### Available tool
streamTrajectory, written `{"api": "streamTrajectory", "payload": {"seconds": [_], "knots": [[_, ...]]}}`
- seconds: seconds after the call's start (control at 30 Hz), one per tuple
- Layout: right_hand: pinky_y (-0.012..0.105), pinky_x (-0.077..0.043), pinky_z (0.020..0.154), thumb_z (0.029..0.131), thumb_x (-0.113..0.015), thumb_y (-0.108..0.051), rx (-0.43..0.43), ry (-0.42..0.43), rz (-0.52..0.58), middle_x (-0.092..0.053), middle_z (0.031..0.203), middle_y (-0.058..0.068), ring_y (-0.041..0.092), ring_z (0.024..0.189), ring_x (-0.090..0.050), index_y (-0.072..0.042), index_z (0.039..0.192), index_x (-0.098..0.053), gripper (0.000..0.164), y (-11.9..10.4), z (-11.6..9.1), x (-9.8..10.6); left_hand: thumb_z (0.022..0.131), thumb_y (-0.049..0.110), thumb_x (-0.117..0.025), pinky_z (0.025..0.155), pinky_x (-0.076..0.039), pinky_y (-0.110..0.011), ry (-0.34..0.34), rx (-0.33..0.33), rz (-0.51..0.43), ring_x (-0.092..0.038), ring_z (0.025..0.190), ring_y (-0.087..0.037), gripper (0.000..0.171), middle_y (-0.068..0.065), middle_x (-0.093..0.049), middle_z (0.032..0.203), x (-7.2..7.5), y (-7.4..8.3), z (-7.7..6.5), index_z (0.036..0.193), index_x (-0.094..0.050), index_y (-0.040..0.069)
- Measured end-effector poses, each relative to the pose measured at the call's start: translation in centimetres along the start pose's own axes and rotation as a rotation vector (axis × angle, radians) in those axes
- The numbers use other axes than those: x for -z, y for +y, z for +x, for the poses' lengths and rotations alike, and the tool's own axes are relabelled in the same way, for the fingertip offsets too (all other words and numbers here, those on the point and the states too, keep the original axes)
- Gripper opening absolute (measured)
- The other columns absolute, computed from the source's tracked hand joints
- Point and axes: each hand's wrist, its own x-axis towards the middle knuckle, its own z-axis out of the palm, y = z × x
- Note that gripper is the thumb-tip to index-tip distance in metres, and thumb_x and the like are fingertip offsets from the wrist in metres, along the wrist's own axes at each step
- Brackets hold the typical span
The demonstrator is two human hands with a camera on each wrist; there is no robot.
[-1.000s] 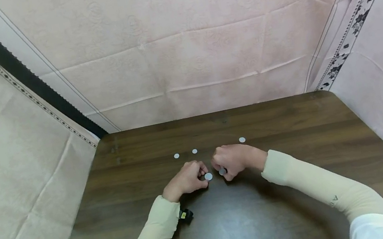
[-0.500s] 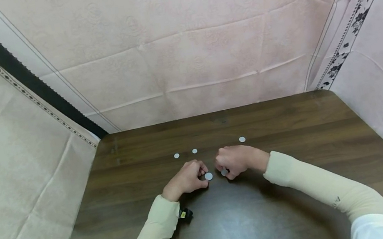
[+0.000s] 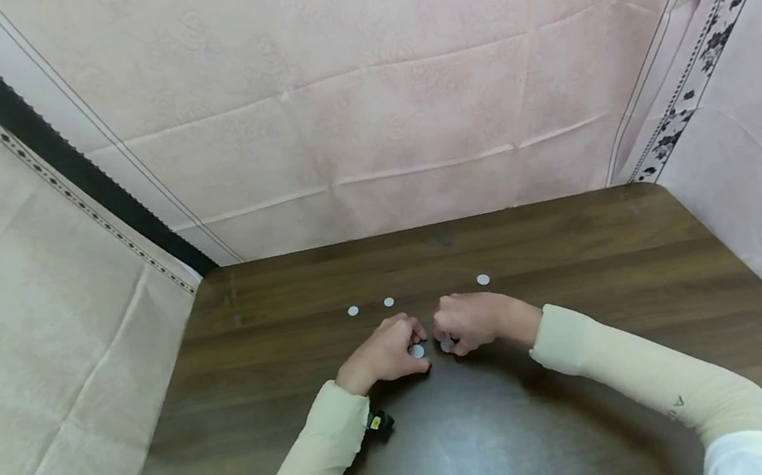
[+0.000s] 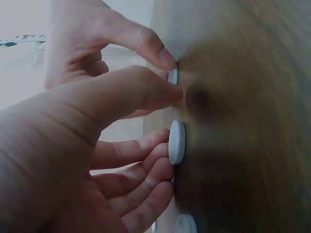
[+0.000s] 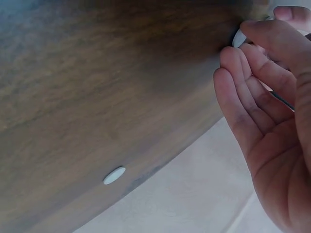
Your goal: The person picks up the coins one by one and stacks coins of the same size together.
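Observation:
My left hand (image 3: 388, 350) is curved around a small flat white disc (image 4: 177, 142) on the brown table. In the left wrist view its fingertips touch or nearly touch that disc's edge, while the thumb stands apart from it. My right hand (image 3: 467, 321) is close by on the right. Between its thumb and index finger it pinches a second white disc (image 5: 239, 38) at the table surface. Part of this disc is hidden by the fingers in every view.
Farther back on the table (image 3: 571, 424) lie three more white discs: a left one (image 3: 353, 310), a middle one (image 3: 388, 302) and a right one (image 3: 483, 279). Pale patterned cloth (image 3: 366, 105) hangs behind the table's back edge and along both sides.
My left hand has moved slightly right, so its thumb and fingers reach farther around the disc. My right hand has shifted a little right with its disc. The back discs stay put.

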Motion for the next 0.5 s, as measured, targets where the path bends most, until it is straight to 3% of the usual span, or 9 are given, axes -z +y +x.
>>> {"api": "streamTrajectory", "payload": {"seconds": [0.2,0.5], "knots": [[0.016,-0.033,0.053,0.087,-0.080,-0.005,0.003,0.049,0.067,-0.044,0.058,-0.012,-0.002,0.053,-0.038,-0.013,0.070,-0.063,0.026,0.3,-0.4,-0.4,0.087,0.017,-0.080,0.079,-0.050,-0.028,0.003,-0.030,-0.020,-0.055,0.089,-0.014,0.029,-0.008,-0.066,0.104,-0.4,0.5,0.9,0.110,-0.070,0.002],[0.016,-0.032,0.052,0.084,-0.080,-0.002,-0.004,0.127,0.100,-0.043,0.057,-0.014,-0.003,0.053,-0.037,-0.014,0.067,-0.061,0.028,0.6,-0.7,-0.9,0.084,0.013,-0.080,0.075,-0.050,-0.027,0.019,-0.046,-0.036,-0.056,0.085,-0.013,0.022,-0.007,-0.067,0.098,-0.6,0.6,1.7,0.102,-0.071,0.005]]}}
